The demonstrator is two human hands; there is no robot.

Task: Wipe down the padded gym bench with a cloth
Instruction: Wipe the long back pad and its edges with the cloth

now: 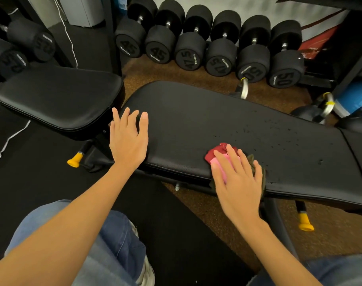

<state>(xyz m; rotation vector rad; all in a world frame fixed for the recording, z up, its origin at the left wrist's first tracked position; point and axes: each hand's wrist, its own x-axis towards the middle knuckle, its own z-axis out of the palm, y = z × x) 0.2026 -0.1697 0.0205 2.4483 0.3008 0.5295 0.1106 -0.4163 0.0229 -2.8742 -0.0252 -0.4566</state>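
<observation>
Right hand (236,178), at about 5 o'clock in the view, lies flat with its fingers extended and slightly spread, pressing a cloth (221,154) against the near edge of the long black padded surface (196,124); the cloth shows red, pink and olive-green parts protruding around the fingers. Left hand (128,139), at about 9 o'clock from the right hand, is open with fingers straight and spread, its fingertips over the narrow end of the same surface; whether the palm touches the pad cannot be told. Small droplets (279,137) speckle the pad from about 12 to 3 o'clock of the cloth. A second black pad (60,100), the seat section, sits at 10 o'clock, just beside the end of the long pad. Yellow-capped frame feet appear at 8 o'clock (75,161) and at 4 o'clock (306,223) below the surface. A row of black dumbbells (207,42) marked 45, 47.5 and 50 lines the floor at 12 o'clock, well apart from the hands. More dumbbells (21,50) lie at 10 o'clock. A white cord (9,139) trails over the black floor mat at 9 o'clock. Denim-clad knees (118,248) fill the 6 o'clock foreground.
</observation>
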